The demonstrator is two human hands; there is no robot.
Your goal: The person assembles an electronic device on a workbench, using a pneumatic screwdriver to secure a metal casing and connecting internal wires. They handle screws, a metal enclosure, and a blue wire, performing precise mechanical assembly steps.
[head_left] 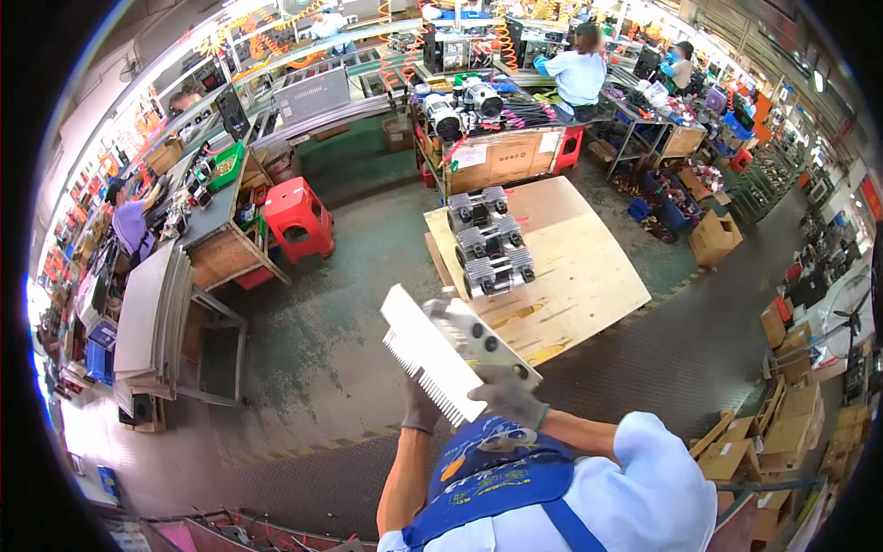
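In front of my body I hold a slotted metal housing (430, 354), tilted, with a bright white face and a comb-like row of slots along one edge. Its silver side (497, 345) shows round dark spots. My right hand (511, 397), in a grey glove, grips the near end of it. Also gloved, my left hand (421, 405) is under the slotted edge, its fingers mostly hidden by the housing. Just beyond stands a wooden board (589, 276) bearing several silver motor-like units with black parts (497, 262) in a row.
Left of me, a stack of flat panels (152, 322) leans on a metal-legged stand. A red stool (299, 219) stands near a workbench (216, 216). Ahead, a cardboard-fronted bench (506, 161) backs onto a work line with a person (579, 74). Cardboard boxes (791, 414) line the right.
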